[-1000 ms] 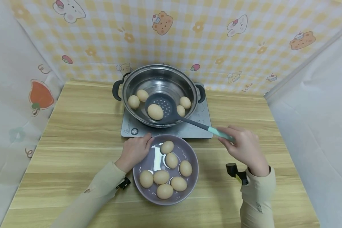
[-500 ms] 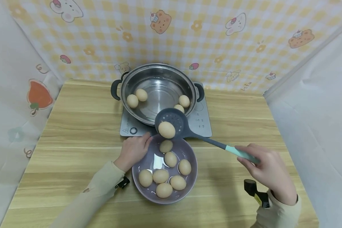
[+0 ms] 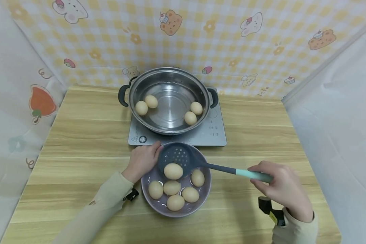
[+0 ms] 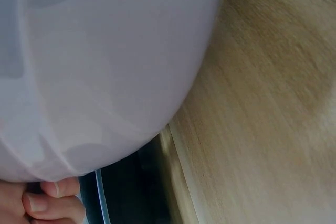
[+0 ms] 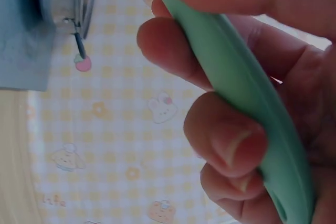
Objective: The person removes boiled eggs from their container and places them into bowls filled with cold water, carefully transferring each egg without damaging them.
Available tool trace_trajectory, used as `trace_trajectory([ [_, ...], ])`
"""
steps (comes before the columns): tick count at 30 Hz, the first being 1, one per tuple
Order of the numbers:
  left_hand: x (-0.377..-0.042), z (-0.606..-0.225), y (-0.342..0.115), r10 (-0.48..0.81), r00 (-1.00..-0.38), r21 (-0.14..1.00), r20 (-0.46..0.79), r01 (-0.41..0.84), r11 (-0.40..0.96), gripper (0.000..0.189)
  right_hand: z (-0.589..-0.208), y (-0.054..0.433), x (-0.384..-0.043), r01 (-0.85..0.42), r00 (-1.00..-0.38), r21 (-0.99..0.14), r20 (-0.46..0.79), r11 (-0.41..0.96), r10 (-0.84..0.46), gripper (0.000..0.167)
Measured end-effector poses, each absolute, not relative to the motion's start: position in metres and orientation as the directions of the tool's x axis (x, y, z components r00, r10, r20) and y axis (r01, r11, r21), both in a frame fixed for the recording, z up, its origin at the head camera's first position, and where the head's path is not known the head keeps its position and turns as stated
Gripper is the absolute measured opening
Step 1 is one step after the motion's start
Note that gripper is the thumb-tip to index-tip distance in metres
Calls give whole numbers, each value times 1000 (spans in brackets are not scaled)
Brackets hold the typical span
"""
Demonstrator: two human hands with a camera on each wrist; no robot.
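Observation:
My right hand (image 3: 285, 184) grips the mint-green handle (image 5: 236, 77) of a dark grey skimmer (image 3: 181, 156), fingers wrapped round it in the right wrist view. The skimmer's perforated bowl is over the far side of a purple plate (image 3: 205, 193). One brown egg (image 3: 173, 171) sits at the near edge of that bowl. Several other eggs (image 3: 175, 202) lie on the plate, and the skimmer hides part of it. At the plate's far left rim my left hand (image 3: 141, 162) holds on, its curled fingers (image 4: 55, 208) against the rim in the left wrist view.
Behind the plate, a steel pot (image 3: 169, 127) with black handles stands on a flat induction cooker (image 3: 218, 135). Several eggs (image 3: 141, 108) are inside it, in pairs at left and right. A checked, patterned sheet (image 3: 189, 44) rises behind the wooden table (image 3: 88, 135).
My right hand has drawn the skimmer with one egg out of the pot, towards me and over the plate. The left hand stays at the plate's rim.

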State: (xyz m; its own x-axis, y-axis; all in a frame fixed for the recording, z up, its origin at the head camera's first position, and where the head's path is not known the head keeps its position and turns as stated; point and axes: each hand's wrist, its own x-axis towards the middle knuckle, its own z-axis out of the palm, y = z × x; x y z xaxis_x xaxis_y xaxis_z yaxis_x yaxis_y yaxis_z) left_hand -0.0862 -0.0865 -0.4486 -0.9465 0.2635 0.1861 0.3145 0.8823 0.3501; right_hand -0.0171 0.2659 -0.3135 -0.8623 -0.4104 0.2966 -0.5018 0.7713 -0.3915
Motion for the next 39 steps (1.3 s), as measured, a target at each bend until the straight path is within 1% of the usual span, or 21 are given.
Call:
trace_trajectory([
  [5,-86,-448,-86,264,-946,340,189,315,886,24,-321,263,-19,-490,-868,-362,288,793,-404,37],
  [14,-86,-448,-86,269,-947,343,178,315,885,22,-325,264,-24,-542,-832,-326,337,775,-440,37],
  [22,-86,-448,-87,276,-939,337,205,332,881,25,-326,264,-27,-587,-798,-302,374,751,-473,35],
  [25,-86,-449,-87,279,-937,334,210,337,880,26,-328,264,-28,-599,-787,-304,391,741,-477,9],
  [26,-86,-449,-87,279,-937,335,209,337,880,26,-328,264,-28,-604,-784,-306,395,736,-479,9],
  [27,-86,-449,-87,280,-938,335,207,336,880,26,-328,264,-29,-609,-780,-306,399,732,-482,14],
  [28,-86,-449,-87,279,-938,335,204,335,881,26,-328,264,-29,-613,-776,-305,407,728,-483,14],
  [29,-86,-449,-87,278,-939,335,201,332,882,26,-328,264,-30,-617,-771,-303,413,726,-484,13],
  [30,-87,-449,-87,276,-941,335,197,330,883,26,-328,264,-30,-622,-766,-297,422,725,-484,8],
  [33,-87,-450,-87,275,-941,337,195,328,883,25,-328,264,-30,-629,-752,-273,449,728,-482,37],
  [34,-87,-450,-87,275,-941,337,197,329,882,25,-328,264,-31,-631,-748,-265,458,729,-481,42],
  [39,-87,-451,-87,276,-938,339,209,334,879,24,-327,267,-31,-632,-743,-267,475,728,-471,44],
])
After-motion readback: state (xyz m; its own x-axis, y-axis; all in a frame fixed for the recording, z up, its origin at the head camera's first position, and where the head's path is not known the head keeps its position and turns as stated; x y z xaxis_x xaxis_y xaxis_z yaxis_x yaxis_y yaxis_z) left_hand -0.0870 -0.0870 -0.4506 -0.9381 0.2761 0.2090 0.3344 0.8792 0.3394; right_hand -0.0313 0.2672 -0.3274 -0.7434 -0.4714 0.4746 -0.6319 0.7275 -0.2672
